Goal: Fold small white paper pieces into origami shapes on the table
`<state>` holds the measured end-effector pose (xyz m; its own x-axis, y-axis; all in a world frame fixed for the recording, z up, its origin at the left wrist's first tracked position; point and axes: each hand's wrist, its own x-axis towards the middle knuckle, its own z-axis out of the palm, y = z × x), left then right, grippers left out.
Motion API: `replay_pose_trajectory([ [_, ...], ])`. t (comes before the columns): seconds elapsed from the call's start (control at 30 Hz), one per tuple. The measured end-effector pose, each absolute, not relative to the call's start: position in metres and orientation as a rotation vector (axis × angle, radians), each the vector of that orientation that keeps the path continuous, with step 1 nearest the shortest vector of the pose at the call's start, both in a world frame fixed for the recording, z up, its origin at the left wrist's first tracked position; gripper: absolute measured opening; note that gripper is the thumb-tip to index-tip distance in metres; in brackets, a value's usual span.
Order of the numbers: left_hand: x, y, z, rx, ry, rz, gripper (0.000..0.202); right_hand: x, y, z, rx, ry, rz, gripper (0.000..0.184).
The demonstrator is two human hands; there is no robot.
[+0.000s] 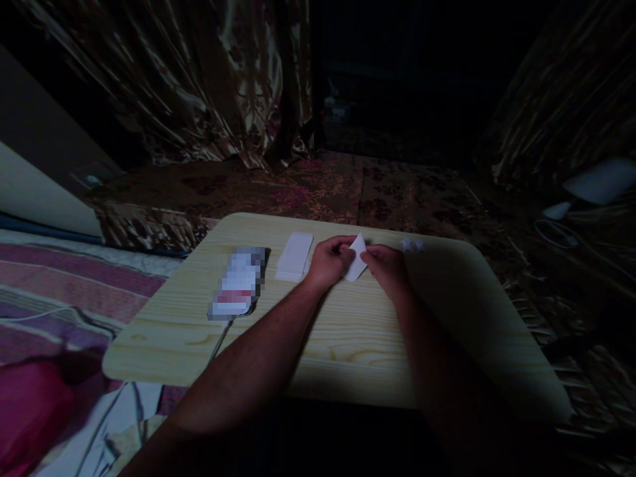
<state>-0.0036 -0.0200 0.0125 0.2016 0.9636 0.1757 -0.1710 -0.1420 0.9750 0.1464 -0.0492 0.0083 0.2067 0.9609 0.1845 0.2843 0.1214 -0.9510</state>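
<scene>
A small white piece of paper (356, 262), folded to a point at the top, is held up between both hands over the table. My left hand (328, 260) is closed on its left side, with some fingers hidden behind the sheet. On the right edge, the thumb and fingers of my right hand (387, 265) pinch the same paper. Left of my hands lies a stack of white paper strips (295, 255). Beyond my right hand rest small folded white paper pieces (413, 245), too dim to make out in detail.
The light wooden table (348, 338) has rounded corners. A pixelated phone-like device (236, 283) with a cable (217, 341) lies at its left. A striped bed cover (134, 291) is to the left, patterned curtains (238, 73) behind, and a pale lamp (601, 181) at far right.
</scene>
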Motion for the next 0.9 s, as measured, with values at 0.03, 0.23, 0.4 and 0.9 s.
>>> replay_pose_trajectory([
  [0.03, -0.0033, -0.0206, 0.013, 1.309, 0.843, 1.226, 0.038, 0.1461, -0.0491, 0.0085, -1.386, -1.283, 0.783, 0.027],
  [0.23, -0.0006, -0.0235, 0.0136, 1.269, 0.893, 1.251, 0.04, 0.1432, -0.0516, 0.011, -1.351, -1.243, 0.873, 0.025],
  [0.4, -0.0011, -0.0231, 0.0154, 1.292, 0.931, 1.284, 0.037, 0.1444, -0.0529, 0.0105, -1.227, -1.253, 0.948, 0.026],
  [0.9, -0.0044, -0.0189, 0.0129, 1.341, 0.945, 1.311, 0.038, 0.1445, -0.0544, 0.0111, -1.084, -1.22, 1.159, 0.037],
])
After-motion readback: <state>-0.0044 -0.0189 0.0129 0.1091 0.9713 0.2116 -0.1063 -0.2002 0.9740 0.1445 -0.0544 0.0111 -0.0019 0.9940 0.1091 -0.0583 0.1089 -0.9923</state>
